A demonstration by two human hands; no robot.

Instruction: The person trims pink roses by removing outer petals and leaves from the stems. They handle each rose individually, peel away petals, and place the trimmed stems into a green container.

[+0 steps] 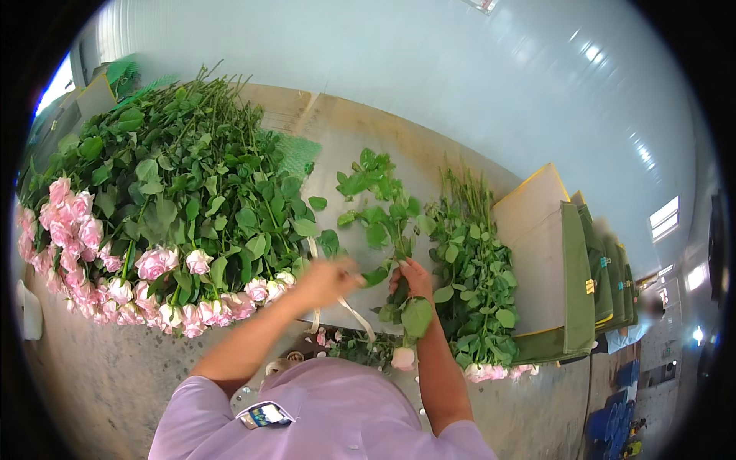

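Observation:
My right hand [415,277] is shut on the leafy stem of a rose; its pale pink bloom [402,359] hangs toward me, below the hand. My left hand [330,283] is motion-blurred just left of that stem. Its fingertips reach a green leaf [375,277], but whether they pinch it is not clear. Beyond my right hand, leafy green sprigs [374,181] lie on the metal tabletop [339,155]. A smaller row of roses [474,253] lies right of my right forearm, blooms toward me.
At left, a large heap of pink roses [213,172] overhangs the table's near edge. Green netting [299,154] shows beside it. Pale straps [356,319] hang over the near edge, above fallen greenery [359,348]. Green-covered partition boards [532,247] stand at right; a person [629,330] is beyond.

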